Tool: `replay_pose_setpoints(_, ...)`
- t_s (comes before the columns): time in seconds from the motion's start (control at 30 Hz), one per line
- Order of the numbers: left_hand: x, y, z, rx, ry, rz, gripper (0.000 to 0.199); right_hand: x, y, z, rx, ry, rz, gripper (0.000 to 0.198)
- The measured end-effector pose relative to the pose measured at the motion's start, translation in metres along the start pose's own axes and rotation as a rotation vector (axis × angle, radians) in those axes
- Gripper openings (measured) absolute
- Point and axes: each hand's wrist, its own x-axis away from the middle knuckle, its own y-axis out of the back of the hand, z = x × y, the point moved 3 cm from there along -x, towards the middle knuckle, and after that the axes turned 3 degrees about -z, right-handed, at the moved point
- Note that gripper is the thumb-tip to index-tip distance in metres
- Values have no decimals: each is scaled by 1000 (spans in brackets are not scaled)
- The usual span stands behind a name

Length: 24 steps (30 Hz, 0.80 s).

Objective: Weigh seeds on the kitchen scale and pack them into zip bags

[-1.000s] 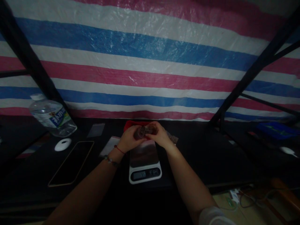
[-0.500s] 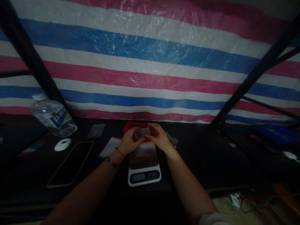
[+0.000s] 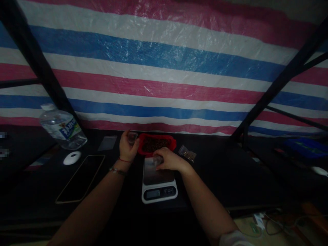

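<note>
A thin red cord (image 3: 125, 160) and a dark beaded bracelet (image 3: 118, 171) circled the left wrist (image 3: 122, 165); the right sleeve (image 3: 235, 238) was pale.

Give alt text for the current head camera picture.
The right hand holds a small clear object on or just above a white digital scale; the left hand holds a clear round container beside a red tray of dark brown pieces.

Both hands (image 3: 126, 149) hold clear objects (image 3: 132, 137), the right one (image 3: 169, 160) over a white scale (image 3: 158, 177).

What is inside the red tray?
Lots of small dark bits lie inside the red tray. The bits hide its bottom, and the right hand hides part of its near side.
</note>
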Motion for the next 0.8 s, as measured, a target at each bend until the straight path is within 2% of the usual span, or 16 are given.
replay_pose_setpoints(0.07,-1,0,1,5,26,-14,62,0,6,-2,-56,15,-77,72)
replay_pose_setpoints(0.1,-2,1,0,7,38,-17,61,-2,10,-4,-82,23,-133,68)
replay_pose_setpoints(0.2,-3,1,-1,3,55,-13,59,-19,18,-17,-66,12,-232,34)
replay_pose_setpoints(0.27,-2,0,0,-7,55,-8,58,-39,16,-28,47,-15,-157,27)
replay_pose_setpoints(0.33,-1,-1,3,-16,55,-3,58,-59,9,-38,184,-10,-16,30)
replay_pose_setpoints(0.47,2,-6,9,-21,62,24,56,-90,-4,-44,364,-86,143,54)
replay_pose_setpoints(0.53,3,-8,10,-16,62,45,55,-98,-9,-38,399,-95,208,59)
replay_pose_setpoints(0.67,4,-10,9,-14,59,75,53,-107,-12,-25,414,-57,264,49)
replay_pose_setpoints(0.8,3,-11,9,-16,71,75,52,-108,-10,-25,411,-78,264,42)
